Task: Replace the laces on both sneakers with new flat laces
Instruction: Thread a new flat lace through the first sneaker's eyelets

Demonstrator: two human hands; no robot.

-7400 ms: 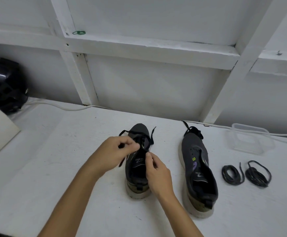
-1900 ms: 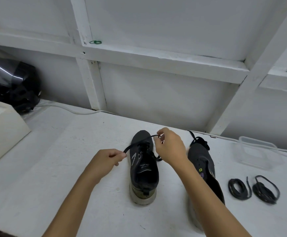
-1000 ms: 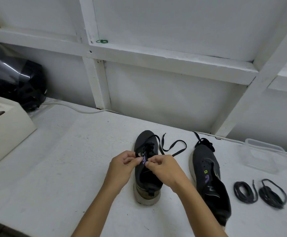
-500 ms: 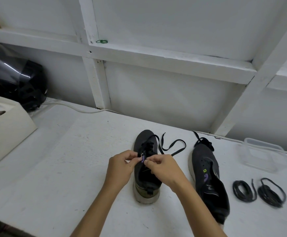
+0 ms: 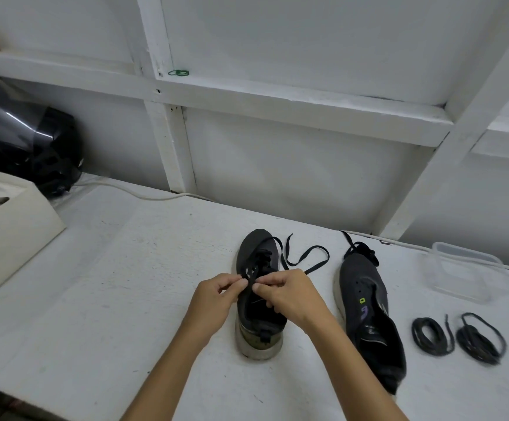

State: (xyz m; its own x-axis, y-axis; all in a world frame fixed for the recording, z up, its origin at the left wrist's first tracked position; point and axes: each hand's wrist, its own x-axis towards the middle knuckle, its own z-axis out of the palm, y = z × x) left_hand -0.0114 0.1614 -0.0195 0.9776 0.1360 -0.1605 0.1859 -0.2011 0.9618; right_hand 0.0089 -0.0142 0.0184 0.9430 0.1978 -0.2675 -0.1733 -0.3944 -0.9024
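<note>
While both hands pinch the flat lace (image 5: 303, 262) over the left sneaker (image 5: 257, 296), threading is underway.
Left hand (image 5: 216, 299) and right hand (image 5: 289, 296), fingertips closed on the lace between them, may twist it or miss an eyelet.

No words, numbers or brand names can be read anywhere. The right sneaker (image 5: 368, 314) has two small colored marks on its side, one green-yellow and one purple, but they are too small and blurry to read as letters. The left sneaker (image 5: 259, 299) shows a thin pale line inside it, and that cannot be read either.
</note>
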